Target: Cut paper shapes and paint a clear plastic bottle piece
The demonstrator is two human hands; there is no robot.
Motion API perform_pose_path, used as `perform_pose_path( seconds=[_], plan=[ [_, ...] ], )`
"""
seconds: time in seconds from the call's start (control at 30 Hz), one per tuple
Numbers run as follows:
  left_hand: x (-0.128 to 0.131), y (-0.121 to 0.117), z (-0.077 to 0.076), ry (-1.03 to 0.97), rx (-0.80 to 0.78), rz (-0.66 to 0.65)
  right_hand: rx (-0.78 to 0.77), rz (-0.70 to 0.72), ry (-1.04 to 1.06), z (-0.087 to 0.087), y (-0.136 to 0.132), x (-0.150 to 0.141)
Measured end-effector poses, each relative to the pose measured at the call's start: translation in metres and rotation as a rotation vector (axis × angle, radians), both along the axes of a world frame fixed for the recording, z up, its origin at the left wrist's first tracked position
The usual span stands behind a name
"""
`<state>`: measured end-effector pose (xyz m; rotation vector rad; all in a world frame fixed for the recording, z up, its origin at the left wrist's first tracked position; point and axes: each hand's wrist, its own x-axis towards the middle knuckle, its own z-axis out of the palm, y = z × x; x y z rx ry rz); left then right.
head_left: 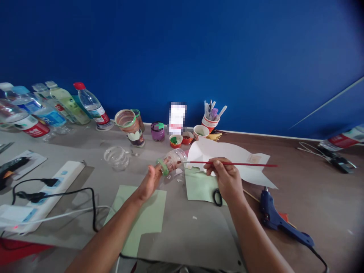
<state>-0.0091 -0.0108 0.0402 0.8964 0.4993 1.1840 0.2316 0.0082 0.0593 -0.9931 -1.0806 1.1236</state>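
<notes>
My left hand (148,184) holds a clear plastic bottle section (176,155) on its side; its near rim is painted green. The fingers show partly through the plastic, and I cannot tell whether they are inside or behind it. My right hand (227,179) pinches a thin paintbrush (250,164) with a long red handle, held nearly level. The brush tip meets the side of the bottle section, where brownish marks show. Beyond stand small paper cups of green paint (175,141) and brown paint (187,138).
Green paper (150,212) and a white sheet (227,151) lie on the table, with black-handled scissors (217,197) near my right hand. A blue glue gun (273,212) is at right, a power strip (57,197) at left. Bottles (93,108) and painted containers (157,131) line the wall.
</notes>
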Motion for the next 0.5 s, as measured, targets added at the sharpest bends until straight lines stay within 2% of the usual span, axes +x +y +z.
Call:
perform_pose_path(
  seconds=[0.07, 0.23, 0.37, 0.5],
  plan=[
    [-0.0002, 0.0, -0.0007, -0.024, -0.013, 0.009, 0.011, -0.059, 0.031, 0.0, 0.0008, 0.0003],
    [-0.0005, 0.0004, -0.0025, -0.055, -0.044, -0.014, -0.003, 0.056, 0.027, -0.001, 0.0019, 0.0015],
    [-0.0016, 0.0015, -0.0009, -0.072, -0.043, 0.01, 0.032, -0.086, 0.031, -0.0021, 0.0035, 0.004],
    [-0.0031, 0.0024, 0.0014, -0.074, -0.063, 0.018, 0.024, 0.027, 0.03, -0.002, 0.0035, 0.0026]
  ],
)
